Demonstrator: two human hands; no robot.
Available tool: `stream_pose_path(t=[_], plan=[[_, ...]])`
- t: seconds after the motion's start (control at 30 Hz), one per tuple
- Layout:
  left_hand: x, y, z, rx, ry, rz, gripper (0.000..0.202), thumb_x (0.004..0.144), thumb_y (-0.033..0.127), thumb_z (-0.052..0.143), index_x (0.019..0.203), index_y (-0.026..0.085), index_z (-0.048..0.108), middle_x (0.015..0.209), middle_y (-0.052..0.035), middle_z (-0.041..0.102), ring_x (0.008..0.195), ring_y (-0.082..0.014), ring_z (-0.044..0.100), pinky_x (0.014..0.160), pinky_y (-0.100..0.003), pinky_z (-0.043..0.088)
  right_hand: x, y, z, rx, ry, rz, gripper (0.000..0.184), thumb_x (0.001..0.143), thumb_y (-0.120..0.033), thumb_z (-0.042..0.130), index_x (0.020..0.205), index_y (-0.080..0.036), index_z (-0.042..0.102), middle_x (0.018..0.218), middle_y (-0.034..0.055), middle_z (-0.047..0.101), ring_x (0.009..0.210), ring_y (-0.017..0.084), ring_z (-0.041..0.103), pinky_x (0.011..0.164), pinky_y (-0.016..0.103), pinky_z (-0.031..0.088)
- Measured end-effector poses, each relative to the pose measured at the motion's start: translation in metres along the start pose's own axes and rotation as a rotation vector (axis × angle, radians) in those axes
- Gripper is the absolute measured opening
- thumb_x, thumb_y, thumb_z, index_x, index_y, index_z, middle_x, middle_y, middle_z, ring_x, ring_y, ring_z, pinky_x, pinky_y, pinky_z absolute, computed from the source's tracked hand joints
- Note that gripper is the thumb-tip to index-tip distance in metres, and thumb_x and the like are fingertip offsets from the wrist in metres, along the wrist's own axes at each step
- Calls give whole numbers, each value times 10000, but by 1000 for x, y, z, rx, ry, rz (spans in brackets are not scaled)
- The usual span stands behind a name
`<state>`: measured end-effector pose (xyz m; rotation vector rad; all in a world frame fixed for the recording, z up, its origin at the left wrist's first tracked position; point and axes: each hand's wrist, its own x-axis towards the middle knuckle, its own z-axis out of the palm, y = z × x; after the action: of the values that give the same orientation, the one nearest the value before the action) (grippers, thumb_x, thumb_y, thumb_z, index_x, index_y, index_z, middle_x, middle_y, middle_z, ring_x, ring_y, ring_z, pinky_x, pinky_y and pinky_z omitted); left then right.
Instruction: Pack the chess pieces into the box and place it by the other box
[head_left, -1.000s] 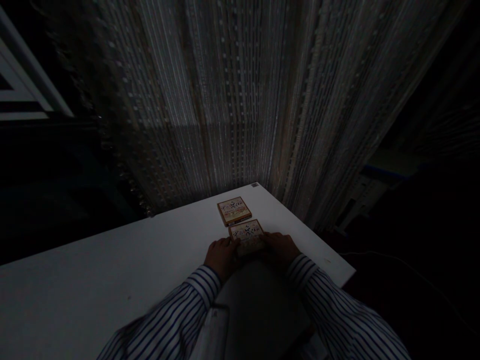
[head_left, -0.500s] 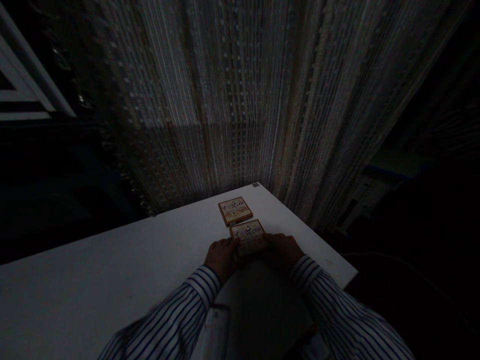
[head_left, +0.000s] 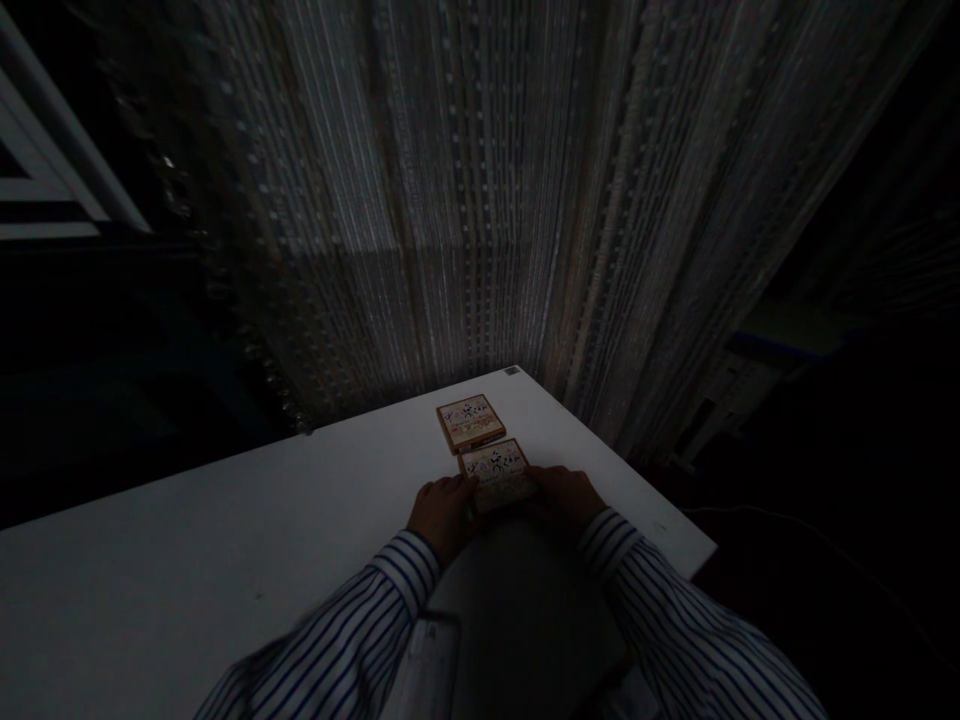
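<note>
Both my hands hold a flat, printed box (head_left: 496, 472) with a brown edge and dark writing on a pale top. My left hand (head_left: 442, 512) grips its left side, thumb on top. On the right side, my right hand (head_left: 566, 497) has its fingers closed at the corner; the undersides of both hands are hidden in shadow. Just beyond lies a second box (head_left: 471, 421) of the same look, flat on the white table (head_left: 300, 530). The near edge of that box is close to the held one; I cannot tell whether they touch.
A curtain of hanging strings (head_left: 480, 200) falls behind the table's far edge. A small dark square (head_left: 512, 370) marks the far corner. Near my left forearm is a pale, flat-sided object (head_left: 427, 665), partly hidden. Right of the table a thin cable (head_left: 757, 512) runs through the dark.
</note>
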<state>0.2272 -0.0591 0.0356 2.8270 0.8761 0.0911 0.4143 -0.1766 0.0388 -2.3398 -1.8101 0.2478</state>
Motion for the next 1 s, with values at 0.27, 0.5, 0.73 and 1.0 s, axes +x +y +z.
stream_pose_path(t=[0.27,0.5,0.73,1.0], plan=[[1,-2,3,-3,24,5,562,722,480,511,1215,222,430,1205,-79,525,1086,-244,476,918,-380,346,0,-1,-1,13,30,-29,506,756,-494,476,1198,-248,443,1132,79,569,1033,262,484,823,408,313],[0,0,0,-19,-2,-18,579,705,457,537,1225,232,421,1213,-68,522,1105,-249,465,934,-387,334,0,-2,-3,17,-4,0,540,762,-489,471,1237,-239,411,1166,89,548,1063,265,467,833,407,310],[0,1,0,-30,13,-14,533,732,462,509,1203,223,438,1166,-63,562,1064,-243,493,901,-378,353,0,-1,-7,10,0,-35,540,762,-449,489,1249,-236,393,1185,87,538,1077,259,457,848,416,311],[0,3,-1,-14,26,-30,542,727,478,504,1197,214,447,1150,-70,576,1058,-243,507,882,-373,364,4,2,-5,14,13,-45,537,767,-479,472,1245,-244,406,1185,92,538,1063,266,467,840,423,318]])
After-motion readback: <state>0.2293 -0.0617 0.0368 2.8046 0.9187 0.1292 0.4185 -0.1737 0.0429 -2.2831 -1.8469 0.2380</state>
